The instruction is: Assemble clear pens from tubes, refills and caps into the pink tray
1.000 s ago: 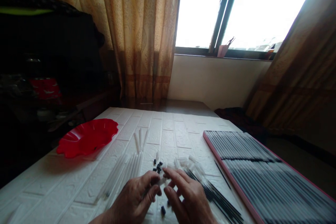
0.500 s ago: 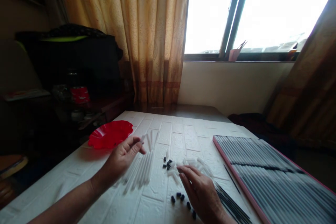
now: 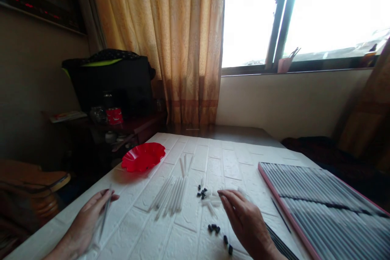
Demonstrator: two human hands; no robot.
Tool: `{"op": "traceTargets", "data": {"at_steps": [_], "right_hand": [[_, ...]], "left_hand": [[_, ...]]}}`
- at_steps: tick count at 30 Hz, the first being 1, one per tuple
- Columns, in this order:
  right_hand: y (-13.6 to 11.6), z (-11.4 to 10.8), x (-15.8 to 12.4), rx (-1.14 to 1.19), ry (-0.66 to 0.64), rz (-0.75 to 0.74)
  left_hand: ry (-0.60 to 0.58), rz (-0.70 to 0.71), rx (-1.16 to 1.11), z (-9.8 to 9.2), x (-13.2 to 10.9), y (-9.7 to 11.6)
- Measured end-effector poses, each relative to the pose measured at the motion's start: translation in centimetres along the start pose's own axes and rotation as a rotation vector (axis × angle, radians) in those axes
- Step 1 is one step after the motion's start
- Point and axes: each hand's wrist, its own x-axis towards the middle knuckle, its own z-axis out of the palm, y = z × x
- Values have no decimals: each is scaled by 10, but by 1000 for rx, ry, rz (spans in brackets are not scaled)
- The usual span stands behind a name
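Note:
At the table's left side, my left hand (image 3: pixel 87 219) is closed with a thin, see-through tube (image 3: pixel 105 215) between thumb and fingers, slanting down over the palm. My right hand (image 3: pixel 248 219) hovers over a scatter of small clear plastic pieces (image 3: pixel 210 207), its thumb and fingers pressed together; what they hold, if anything, is hidden. Small black plugs (image 3: pixel 202 192) lie beside the clear pieces, and more black plugs (image 3: pixel 214 228) sit nearer to me. A bundle of clear tubes (image 3: pixel 170 197) rests between my hands. Thin black rods (image 3: pixel 278 243) lie partly under my right wrist.
A shallow pink-edged tray (image 3: pixel 269 187) packed with rows of grey tubes lies on the right, a single dark rod (image 3: pixel 280 214) alongside. A red wavy-rimmed bowl (image 3: pixel 143 156) stands at the back left of the white table (image 3: pixel 152 231). A wooden chair (image 3: pixel 39 187) is beyond the left edge.
My left hand has moved left and towards me, away from the bundle of clear tubes, with a tube in it. My right hand stays by the small clear pieces. The view has turned slightly left.

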Motion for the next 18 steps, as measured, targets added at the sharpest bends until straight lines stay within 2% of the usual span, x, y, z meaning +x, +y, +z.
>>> {"op": "traceTargets", "data": {"at_steps": [5, 10, 14, 18], "right_hand": [[12, -5, 0, -7, 63, 5], [19, -5, -2, -21, 77, -8], [16, -9, 0, -40, 80, -34], [12, -14, 2, -60, 72, -62]], "left_hand": [[-78, -147, -179, 44, -2, -17], [-214, -240, -296, 81, -6, -10], [-291, -267, -355, 95, -5, -1], [-307, -301, -380, 96, 0, -2]]}}
